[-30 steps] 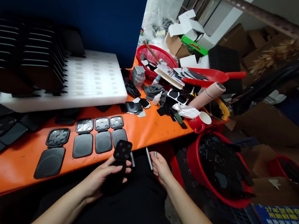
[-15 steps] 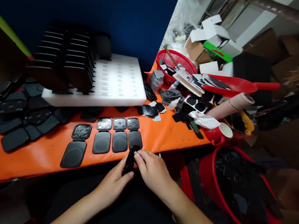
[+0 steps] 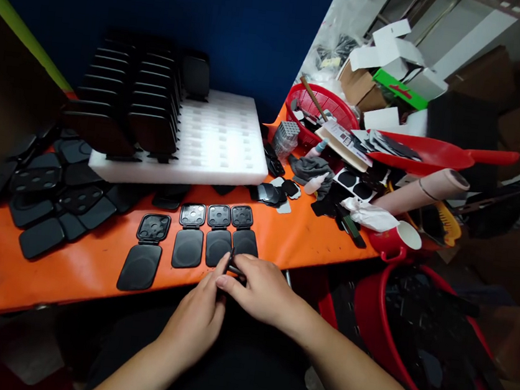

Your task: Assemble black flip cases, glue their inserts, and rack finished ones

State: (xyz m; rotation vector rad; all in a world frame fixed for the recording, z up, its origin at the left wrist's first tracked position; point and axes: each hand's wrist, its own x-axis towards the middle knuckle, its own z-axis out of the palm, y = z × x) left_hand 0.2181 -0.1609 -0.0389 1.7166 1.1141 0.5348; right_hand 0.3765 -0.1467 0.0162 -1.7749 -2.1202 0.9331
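Over my lap, just past the table's front edge, both hands meet around a black hinged plastic piece (image 3: pixel 236 271). Only its thin edge shows; the fingers cover the rest. My left hand (image 3: pixel 194 316) is closed along its left side. From the right, my right hand (image 3: pixel 265 289) curls over it, thumb pressed toward the left hand. Just beyond my fingers, several similar black hinged pieces (image 3: pixel 187 248) lie unfolded in a row, each a small square flap with round recesses joined to a larger plate. The leftmost piece (image 3: pixel 139 267) sits apart, nearer the edge.
A white foam block (image 3: pixel 219 137) holds two rows of upright black plates (image 3: pixel 152 129). More plates (image 3: pixel 42 236) are heaped at left on the orange table (image 3: pixel 86 278). A red mug (image 3: pixel 398 242), small bottles and a red basket (image 3: pixel 324 105) crowd the right; a red tub (image 3: pixel 374 324) stands below.
The black piece was tilted up and more visible between my hands, with a small metallic bit at my right fingertips. Now my hands are closer together and cover it. The view has shifted slightly left.
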